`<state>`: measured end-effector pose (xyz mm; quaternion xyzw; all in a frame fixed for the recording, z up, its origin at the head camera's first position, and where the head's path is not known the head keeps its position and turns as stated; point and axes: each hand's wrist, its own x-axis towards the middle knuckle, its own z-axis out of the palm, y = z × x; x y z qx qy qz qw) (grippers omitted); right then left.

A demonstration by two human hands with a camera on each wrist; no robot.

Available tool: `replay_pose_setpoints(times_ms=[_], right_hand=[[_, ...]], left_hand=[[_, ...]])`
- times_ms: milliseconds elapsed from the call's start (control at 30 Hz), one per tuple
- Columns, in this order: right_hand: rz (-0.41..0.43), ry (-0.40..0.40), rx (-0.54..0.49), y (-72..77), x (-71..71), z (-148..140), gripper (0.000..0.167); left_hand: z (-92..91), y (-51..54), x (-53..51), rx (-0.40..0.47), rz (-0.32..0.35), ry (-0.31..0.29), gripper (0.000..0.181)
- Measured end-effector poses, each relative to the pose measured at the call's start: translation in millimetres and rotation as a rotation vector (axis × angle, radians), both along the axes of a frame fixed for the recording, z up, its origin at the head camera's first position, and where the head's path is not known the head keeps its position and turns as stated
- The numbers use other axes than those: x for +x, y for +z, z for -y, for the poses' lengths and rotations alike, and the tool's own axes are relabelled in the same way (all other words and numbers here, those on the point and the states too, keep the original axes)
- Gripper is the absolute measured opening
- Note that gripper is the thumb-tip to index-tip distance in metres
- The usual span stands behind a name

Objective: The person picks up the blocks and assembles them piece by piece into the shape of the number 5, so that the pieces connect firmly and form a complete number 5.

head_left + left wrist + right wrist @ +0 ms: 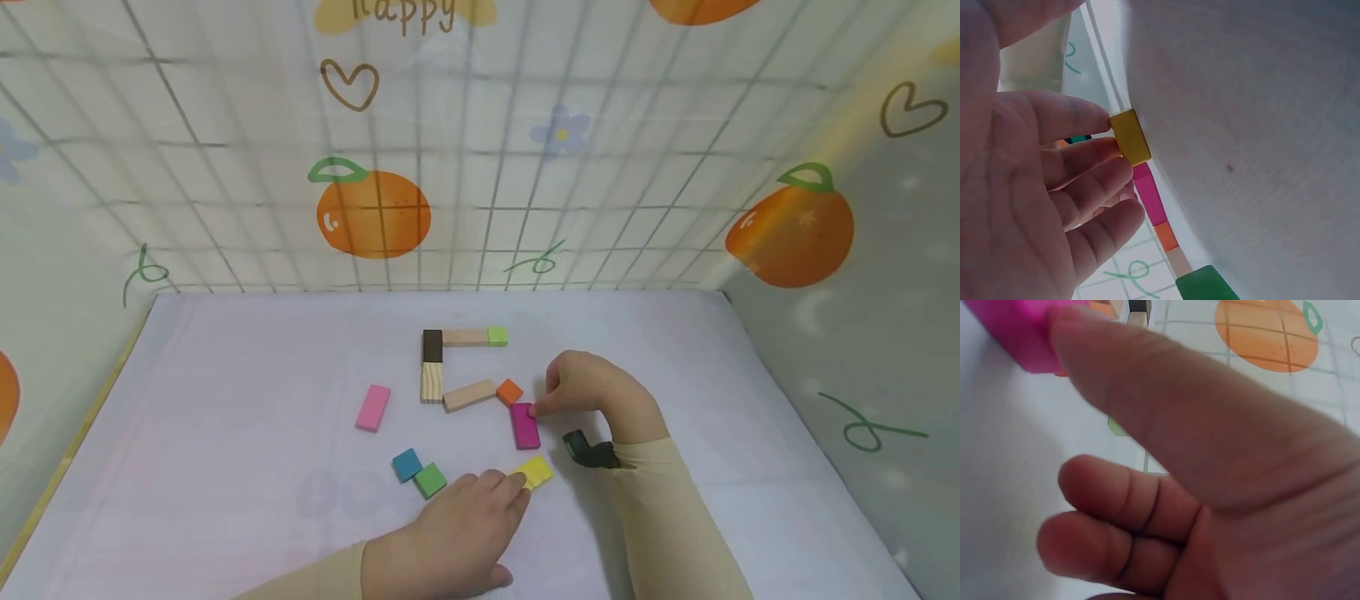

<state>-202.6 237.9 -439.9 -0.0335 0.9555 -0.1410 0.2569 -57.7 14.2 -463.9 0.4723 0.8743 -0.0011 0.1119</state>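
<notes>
Touching a magenta block (526, 426) at its far right corner, the person's right hand (603, 398) uses one outstretched digit, while its other visible fingers bend loosely and hold nothing. This block lies flat on the white surface (247, 400), right of the middle. The left hand (450, 533) is relaxed, with extended fingers; their tips touch a yellow block (536, 472), which lies nearer than the magenta one and is partly covered by these fingers.

Just beyond the magenta block there is an orange block (510, 392), turned like a diamond. Its left corner meets the right end of a slanting wooden block (470, 396). The other end of that piece is beside the near end of a striped wooden block (432, 383), which joins a dark block (432, 346) on its far side. From the dark one, a pale wooden block (465, 337) goes to the right and ends at a lime block (498, 336).

A pink block (372, 407) lies apart on the left. Nearer, a blue block (407, 465) and a green block (431, 481) touch at their corners. Behind the surface hangs a sheet (450, 183) printed with oranges and hearts.
</notes>
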Motion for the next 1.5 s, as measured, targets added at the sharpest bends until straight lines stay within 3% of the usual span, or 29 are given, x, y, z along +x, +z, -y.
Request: replay_pose_setpoints(times_ms=[533,1033,1133,1233,1367,1433,1500], right_hand=[[0.015,0.001,0.003,0.1,0.5,3.3,0.035],[0.039,-0.028,0.014,1.0,0.5,2.4,0.032],[0.043,-0.028,0.011,2.7,1.8,2.0,0.034],[0.033,-0.007,0.004,5.1,3.1,1.2,0.037],[0.000,0.031,-0.015,8.1,2.6,0.1,0.044],[-0.004,0.036,-0.026,8.8,2.2,0.0,0.045],[0.006,0.030,-0.031,8.7,2.1,0.1,0.045]], left_hand=[[-0.9,3.1,1.5,-0.049,-0.039,0.016,0.092],[-1.6,-0.6,-0.2,-0.036,-0.060,0.021,0.097],[-0.1,3.8,1.5,-0.042,-0.075,0.031,0.098],[5.1,20.6,2.7,-0.053,-0.041,0.108,0.094],[21.5,48.2,-0.6,-0.028,-0.029,0.309,0.053],[31.7,52.3,-6.1,-0.008,-0.077,0.397,0.041],[41.5,48.7,-16.1,0.014,-0.144,0.456,0.040]])
